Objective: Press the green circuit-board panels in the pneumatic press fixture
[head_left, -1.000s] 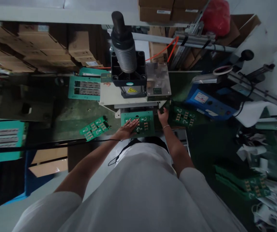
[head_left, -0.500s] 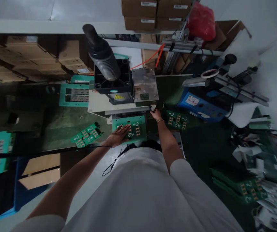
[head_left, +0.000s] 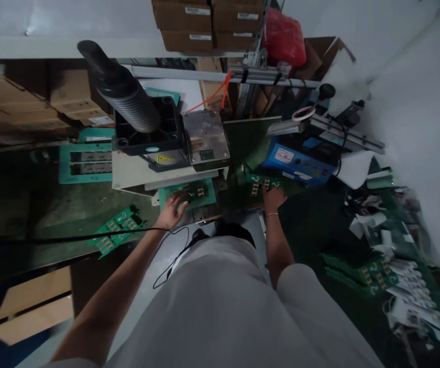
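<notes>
My left hand [head_left: 172,209] lies with its fingers apart at the front edge of a green fixture plate [head_left: 208,198]. A green circuit board [head_left: 200,191] rests on this plate, partly under the press [head_left: 166,162]. To the right, my right hand [head_left: 275,198] is at the near edge of another circuit board [head_left: 256,186] on the bench, its fingers closed at that edge and partly hidden. Left of the press lies a further green circuit board panel [head_left: 116,230], crossed by a black cable [head_left: 70,238].
A blue machine [head_left: 294,159] stands right of the press. Stacked green boards [head_left: 346,273] and white parts [head_left: 412,283] lie at the far right. Green frames [head_left: 66,163] are at the left, cardboard boxes [head_left: 13,97] behind. An open carton [head_left: 36,296] sits low at the left.
The fixture plate with its board has slid back, farther under the press. My right hand has left the press's side and reached the board on the right. The view has turned right.
</notes>
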Demonstrator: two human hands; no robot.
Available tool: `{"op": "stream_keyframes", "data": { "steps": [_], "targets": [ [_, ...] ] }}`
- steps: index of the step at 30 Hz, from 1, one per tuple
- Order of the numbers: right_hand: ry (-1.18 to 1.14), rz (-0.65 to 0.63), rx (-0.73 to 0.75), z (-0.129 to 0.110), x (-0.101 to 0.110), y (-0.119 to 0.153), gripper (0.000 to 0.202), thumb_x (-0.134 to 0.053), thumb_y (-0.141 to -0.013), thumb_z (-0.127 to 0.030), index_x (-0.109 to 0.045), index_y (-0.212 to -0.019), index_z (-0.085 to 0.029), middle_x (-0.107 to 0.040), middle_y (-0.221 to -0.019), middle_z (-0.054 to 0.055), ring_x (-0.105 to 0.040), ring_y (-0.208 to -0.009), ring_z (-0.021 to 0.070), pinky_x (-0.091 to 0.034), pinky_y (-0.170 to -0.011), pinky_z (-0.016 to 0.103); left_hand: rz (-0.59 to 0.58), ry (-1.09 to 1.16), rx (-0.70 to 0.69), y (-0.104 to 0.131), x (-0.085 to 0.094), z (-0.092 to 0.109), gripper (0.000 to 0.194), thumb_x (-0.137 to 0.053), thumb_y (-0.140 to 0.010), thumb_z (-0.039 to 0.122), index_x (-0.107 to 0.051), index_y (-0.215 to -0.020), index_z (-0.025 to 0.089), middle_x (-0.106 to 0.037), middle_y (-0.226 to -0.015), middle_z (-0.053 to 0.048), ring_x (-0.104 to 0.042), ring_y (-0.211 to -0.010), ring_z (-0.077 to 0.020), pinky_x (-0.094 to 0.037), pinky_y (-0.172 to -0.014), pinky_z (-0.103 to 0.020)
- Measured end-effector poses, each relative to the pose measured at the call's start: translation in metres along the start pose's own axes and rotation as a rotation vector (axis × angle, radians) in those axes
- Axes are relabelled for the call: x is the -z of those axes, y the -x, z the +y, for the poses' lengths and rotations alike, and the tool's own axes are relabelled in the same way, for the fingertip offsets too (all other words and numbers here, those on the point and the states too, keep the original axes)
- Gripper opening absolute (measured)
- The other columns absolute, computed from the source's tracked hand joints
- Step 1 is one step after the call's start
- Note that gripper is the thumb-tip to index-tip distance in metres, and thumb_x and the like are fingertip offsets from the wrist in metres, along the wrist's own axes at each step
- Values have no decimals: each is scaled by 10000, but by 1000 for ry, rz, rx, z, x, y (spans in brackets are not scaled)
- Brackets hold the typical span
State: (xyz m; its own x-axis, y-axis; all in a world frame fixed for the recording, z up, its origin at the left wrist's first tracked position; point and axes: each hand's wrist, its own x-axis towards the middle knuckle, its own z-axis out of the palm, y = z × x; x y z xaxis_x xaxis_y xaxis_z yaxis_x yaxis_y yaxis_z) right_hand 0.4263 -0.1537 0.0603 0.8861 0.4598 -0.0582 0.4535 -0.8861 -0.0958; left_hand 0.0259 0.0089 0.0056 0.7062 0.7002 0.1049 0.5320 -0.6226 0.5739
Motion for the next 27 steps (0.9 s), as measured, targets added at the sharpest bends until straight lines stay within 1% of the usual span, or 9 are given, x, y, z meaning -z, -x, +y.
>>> {"op": "stream_keyframes", "data": {
  "steps": [2, 5, 9, 13, 17, 20, 22, 24, 27],
  "targets": [
    [30, -59, -6, -2, 2, -4, 441, -597, -958, -443, -774, -1109, -69, -714, -1171, 284, -644, -1169, 411, -442, -1028, 569, 19, 25, 6, 8, 3, 4, 559, -279, -1085, 534, -621, -1363, 191, -677, -1370, -155, -614, -1330, -295, -495, -1150, -503],
    [47, -109, -21, -9, 3, -7, 414, -607, -950, -414, -783, -1072, -59, -733, -1118, 275, -672, -1142, 393, -460, -1003, 546, 14, 28, 9, 27, 7, 9, 554, -280, -1083, 537, -644, -1322, 195, -679, -1359, -153, -626, -1308, -302, -520, -1122, -502],
    [49, -108, -50, -15, 7, -10, 397, -634, -936, -380, -785, -1058, -33, -736, -1121, 294, -694, -1118, 403, -485, -985, 544, 0, 24, 40, 50, 10, 8, 529, -289, -1080, 513, -662, -1312, 218, -682, -1355, -149, -632, -1295, -306, -533, -1107, -504],
    [52, -128, -45, -20, 16, -8, 379, -638, -935, -361, -788, -1064, -37, -747, -1115, 287, -715, -1120, 399, -522, -978, 530, 18, 22, 65, 64, 13, 0, 514, -311, -1075, 496, -680, -1304, 222, -703, -1317, -152, -652, -1270, -309, -547, -1093, -514],
    [59, -63, 1, -19, 28, 10, 391, -598, -952, -379, -802, -990, -49, -759, -990, 286, -756, -1014, 385, -571, -855, 462, 87, -27, 107, 76, 28, -5, 477, -351, -1063, 465, -717, -1245, 218, -729, -1277, -160, -688, -1223, -308, -571, -1067, -520],
    [26, -54, 63, -11, 22, 18, 475, -536, -972, -474, -805, -824, -111, -750, -897, 297, -769, -908, 416, -573, -732, 471, 115, -52, 129, 79, 40, -10, 422, -405, -1047, 429, -730, -1216, 219, -746, -1240, -162, -713, -1180, -293, -598, -1039, -483],
    [-6, -40, 77, -8, 13, 18, 509, -487, -985, -508, -780, -720, -187, -758, -904, 279, -773, -897, 416, -570, -709, 483, 123, -62, 139, 77, 45, -15, 377, -451, -1027, 399, -725, -1221, 228, -740, -1253, -158, -710, -1187, -291, -598, -1045, -468],
    [-56, -61, 102, -8, 7, 19, 490, -509, -960, -552, -735, -640, -258, -768, -912, 246, -776, -886, 409, -573, -686, 494, 114, -64, 142, 72, 48, -20, 337, -492, -999, 365, -717, -1222, 249, -735, -1261, -144, -705, -1194, -293, -597, -1046, -471],
    [-124, -61, 114, -11, 7, 28, 463, -521, -935, -587, -679, -593, -317, -772, -905, 206, -776, -870, 401, -589, -683, 518, 93, -61, 129, 64, 48, -23, 301, -539, -952, 324, -701, -1197, 258, -726, -1255, -136, -698, -1188, -302, -595, -1035, -483]
  ]
}}
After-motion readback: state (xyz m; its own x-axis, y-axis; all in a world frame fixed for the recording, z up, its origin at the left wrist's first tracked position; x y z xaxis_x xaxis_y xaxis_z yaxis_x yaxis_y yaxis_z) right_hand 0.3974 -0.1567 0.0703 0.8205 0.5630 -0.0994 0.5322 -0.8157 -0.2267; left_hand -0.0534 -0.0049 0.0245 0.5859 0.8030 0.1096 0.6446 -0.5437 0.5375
